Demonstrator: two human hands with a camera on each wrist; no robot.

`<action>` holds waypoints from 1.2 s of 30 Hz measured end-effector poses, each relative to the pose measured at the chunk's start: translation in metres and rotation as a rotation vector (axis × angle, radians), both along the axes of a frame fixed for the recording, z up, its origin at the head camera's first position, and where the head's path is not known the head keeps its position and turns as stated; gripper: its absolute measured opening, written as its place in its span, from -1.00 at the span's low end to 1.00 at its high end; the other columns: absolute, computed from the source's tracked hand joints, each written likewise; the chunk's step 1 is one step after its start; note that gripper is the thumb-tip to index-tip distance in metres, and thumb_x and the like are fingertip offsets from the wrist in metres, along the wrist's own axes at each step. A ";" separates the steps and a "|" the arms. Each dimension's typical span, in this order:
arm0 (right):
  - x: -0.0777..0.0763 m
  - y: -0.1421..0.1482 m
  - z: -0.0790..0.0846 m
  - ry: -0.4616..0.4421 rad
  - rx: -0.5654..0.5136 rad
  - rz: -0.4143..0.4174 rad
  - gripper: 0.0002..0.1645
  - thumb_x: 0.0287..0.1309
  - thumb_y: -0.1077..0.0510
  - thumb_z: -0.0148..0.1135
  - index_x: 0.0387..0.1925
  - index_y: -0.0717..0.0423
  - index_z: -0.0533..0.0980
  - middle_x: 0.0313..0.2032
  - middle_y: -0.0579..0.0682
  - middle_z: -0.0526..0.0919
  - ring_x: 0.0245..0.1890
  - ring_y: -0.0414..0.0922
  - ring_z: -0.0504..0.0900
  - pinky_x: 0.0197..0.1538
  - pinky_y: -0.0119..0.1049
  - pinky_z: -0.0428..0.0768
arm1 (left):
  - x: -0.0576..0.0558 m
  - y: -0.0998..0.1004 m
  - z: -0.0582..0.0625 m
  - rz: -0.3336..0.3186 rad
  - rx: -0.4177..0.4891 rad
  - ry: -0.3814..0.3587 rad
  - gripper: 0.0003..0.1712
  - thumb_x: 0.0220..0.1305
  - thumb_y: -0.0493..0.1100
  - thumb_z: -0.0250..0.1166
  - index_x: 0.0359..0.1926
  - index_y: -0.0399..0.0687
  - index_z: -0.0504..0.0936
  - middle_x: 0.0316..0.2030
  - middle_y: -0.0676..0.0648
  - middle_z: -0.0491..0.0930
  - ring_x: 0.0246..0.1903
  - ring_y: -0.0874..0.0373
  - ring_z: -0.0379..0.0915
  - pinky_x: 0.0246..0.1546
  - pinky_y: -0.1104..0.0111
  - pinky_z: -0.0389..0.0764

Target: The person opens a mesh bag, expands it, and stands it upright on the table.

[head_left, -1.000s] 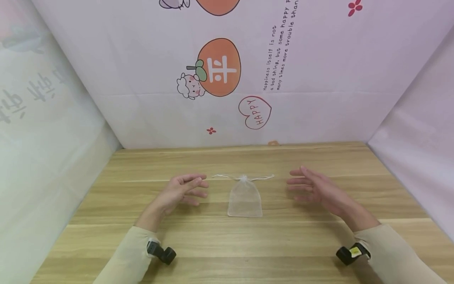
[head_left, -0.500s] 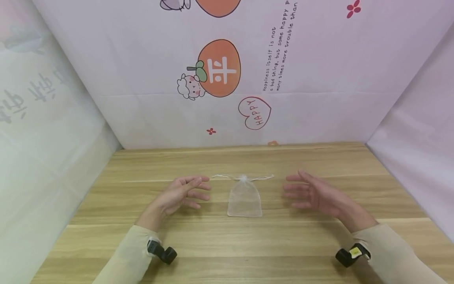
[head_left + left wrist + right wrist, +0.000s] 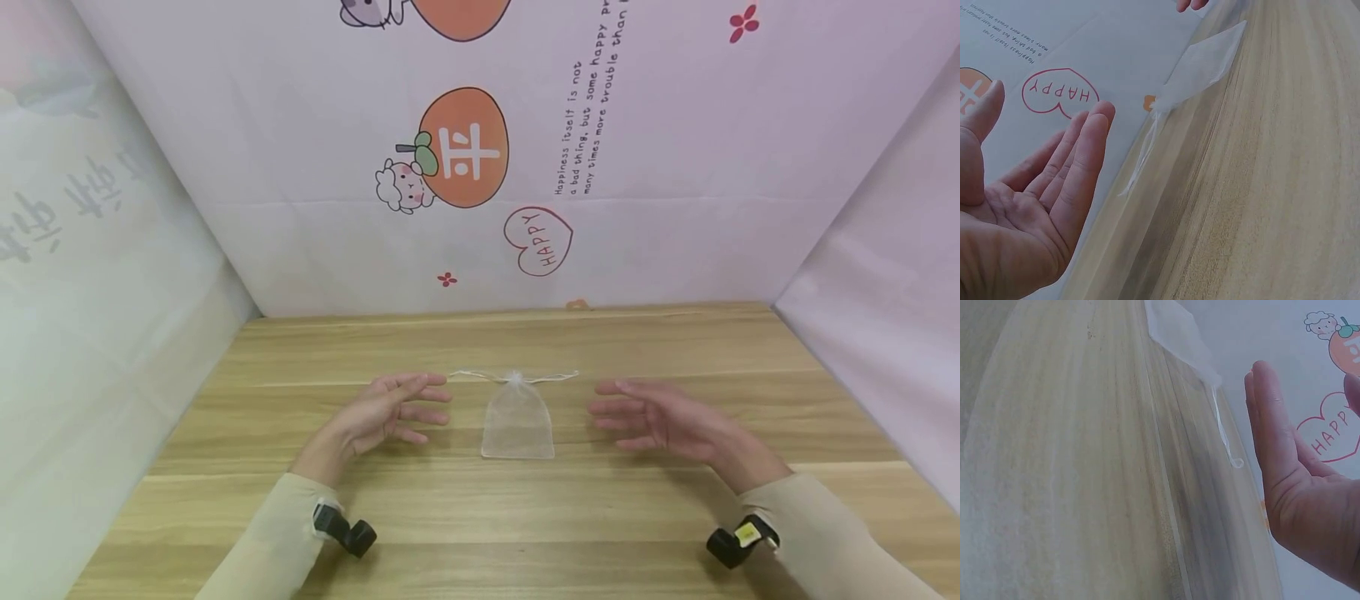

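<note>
Drawstring pouch (image 3: 517, 429), sheer and white, lies flat on the wood-grained surface (image 3: 510, 517) between the two hands, its gathered neck toward the printed cloth (image 3: 322, 150) and its cords (image 3: 557, 377) stretched out to either side. The left hand (image 3: 375, 414) is spread, fingers nearly straight and slightly apart, thumb clear of them (the left wrist view shows the palm bare); it holds nothing, near one cord end but not touching it. The right hand (image 3: 671, 421) faces it, fingers extended, likewise holding nothing, near the other cord end.
</note>
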State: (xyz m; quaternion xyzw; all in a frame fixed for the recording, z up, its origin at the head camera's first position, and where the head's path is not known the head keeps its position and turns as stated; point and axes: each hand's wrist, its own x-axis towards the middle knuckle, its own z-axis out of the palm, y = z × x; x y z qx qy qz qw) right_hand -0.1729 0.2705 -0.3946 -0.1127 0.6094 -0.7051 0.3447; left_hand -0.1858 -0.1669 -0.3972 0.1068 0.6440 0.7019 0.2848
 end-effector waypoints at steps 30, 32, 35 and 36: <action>-0.010 -0.027 -0.009 -0.024 0.095 -0.015 -0.19 0.54 -0.08 -0.03 0.49 0.39 0.01 0.33 0.40 0.36 0.24 0.21 0.50 0.20 0.11 0.51 | -0.010 0.031 -0.012 0.022 -0.082 -0.115 -0.27 0.42 0.08 0.26 0.39 -0.27 0.32 0.29 -0.30 0.45 0.07 -0.20 0.59 -0.07 0.00 0.67; -0.011 -0.030 -0.009 -0.027 0.100 -0.018 -0.19 0.54 -0.07 -0.03 0.49 0.40 0.00 0.33 0.41 0.35 0.24 0.22 0.50 0.19 0.11 0.52 | -0.011 0.032 -0.012 0.028 -0.086 -0.121 -0.28 0.41 0.08 0.27 0.38 -0.27 0.33 0.29 -0.30 0.46 0.06 -0.19 0.59 -0.08 0.00 0.67; -0.013 -0.034 -0.010 -0.034 0.104 -0.025 -0.19 0.54 -0.05 -0.01 0.48 0.43 0.00 0.32 0.43 0.35 0.23 0.24 0.51 0.19 0.11 0.53 | -0.014 0.034 -0.013 0.027 -0.089 -0.132 -0.30 0.42 0.07 0.27 0.37 -0.28 0.34 0.28 -0.29 0.47 0.05 -0.18 0.60 -0.09 0.00 0.67; -0.013 -0.035 -0.011 -0.037 0.107 -0.027 -0.18 0.53 -0.05 -0.01 0.48 0.43 0.00 0.32 0.43 0.36 0.23 0.24 0.51 0.18 0.11 0.53 | -0.014 0.035 -0.014 0.026 -0.089 -0.135 -0.30 0.42 0.07 0.26 0.37 -0.27 0.34 0.28 -0.28 0.47 0.05 -0.17 0.61 -0.10 0.00 0.67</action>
